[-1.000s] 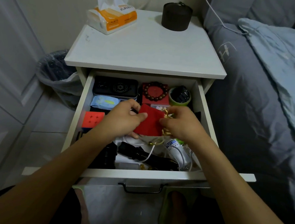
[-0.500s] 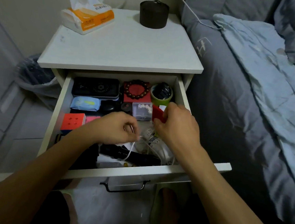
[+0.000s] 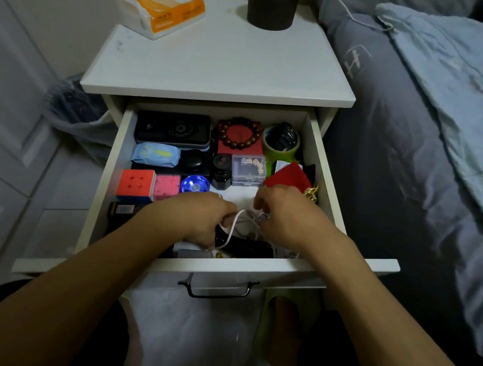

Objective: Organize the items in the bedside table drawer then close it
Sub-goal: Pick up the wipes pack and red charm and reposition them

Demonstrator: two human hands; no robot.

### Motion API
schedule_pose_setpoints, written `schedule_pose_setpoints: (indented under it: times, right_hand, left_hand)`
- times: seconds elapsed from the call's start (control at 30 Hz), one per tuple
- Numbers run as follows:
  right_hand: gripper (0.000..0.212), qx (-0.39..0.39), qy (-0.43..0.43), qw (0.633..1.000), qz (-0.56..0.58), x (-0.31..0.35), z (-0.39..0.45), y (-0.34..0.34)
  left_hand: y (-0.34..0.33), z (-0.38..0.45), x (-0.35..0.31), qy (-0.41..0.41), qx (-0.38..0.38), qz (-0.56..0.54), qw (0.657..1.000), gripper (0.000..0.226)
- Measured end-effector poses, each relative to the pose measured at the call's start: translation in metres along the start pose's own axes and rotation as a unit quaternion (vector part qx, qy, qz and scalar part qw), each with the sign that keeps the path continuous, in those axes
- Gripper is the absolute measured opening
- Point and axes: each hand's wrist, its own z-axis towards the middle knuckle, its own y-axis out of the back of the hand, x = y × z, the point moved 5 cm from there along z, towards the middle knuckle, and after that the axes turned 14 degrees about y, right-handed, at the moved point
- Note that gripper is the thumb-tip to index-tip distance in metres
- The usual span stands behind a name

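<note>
The white bedside drawer (image 3: 326,187) stands pulled out, packed with small items. Both my hands are inside its front half. My left hand (image 3: 199,217) curls its fingers round a white cable (image 3: 235,223). My right hand (image 3: 287,216) pinches the same tangle of cable near its plug. A red pouch (image 3: 289,176) with a gold tassel lies against the right wall, apart from my hands. Under the cable lies a black flashlight (image 3: 246,246). Further back are a red cube (image 3: 135,183), a pink block (image 3: 167,186), a blue disc (image 3: 195,184), a clear dice box (image 3: 248,169) and a bead bracelet (image 3: 240,133).
A tissue pack (image 3: 165,9) and a dark round container (image 3: 272,6) stand on the table top (image 3: 221,64). The bed with grey and blue bedding (image 3: 433,112) is close on the right. A lined waste bin (image 3: 77,107) sits left. The drawer handle (image 3: 217,290) faces me.
The red pouch left both hands and now lies by the drawer's right wall. Both hands moved toward the drawer front and took hold of the white cable.
</note>
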Motion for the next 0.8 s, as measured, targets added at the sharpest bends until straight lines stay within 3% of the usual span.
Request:
schedule_pose_setpoints:
  times: [0.13, 0.27, 0.4, 0.57, 0.73, 0.8]
  right_hand:
    - [0.054, 0.048, -0.042, 0.998, -0.017, -0.006, -0.001, -0.006]
    - [0.065, 0.088, -0.092, 0.992, -0.004, -0.013, 0.005, -0.016]
    - [0.074, 0.089, -0.114, 0.988, 0.057, -0.017, 0.009, -0.011]
    - [0.057, 0.099, -0.111, 0.981, 0.122, -0.015, 0.008, -0.007]
    - [0.025, 0.066, -0.119, 0.978, 0.157, -0.031, 0.007, 0.001]
    - [0.021, 0.124, -0.114, 0.979, 0.116, -0.032, 0.007, -0.005]
  left_hand:
    - [0.006, 0.001, 0.009, 0.001, 0.003, -0.074, 0.997, 0.027]
    - [0.019, -0.008, 0.018, -0.002, -0.005, -0.167, 0.986, 0.011]
    - [0.021, -0.013, 0.018, -0.018, -0.061, -0.226, 0.972, 0.004]
    - [0.026, -0.001, 0.012, -0.012, -0.105, -0.351, 0.930, 0.005]
    - [0.006, 0.020, 0.003, 0.008, 0.006, -0.295, 0.955, 0.034]
    - [0.001, 0.021, 0.002, -0.006, 0.023, -0.278, 0.960, 0.044]
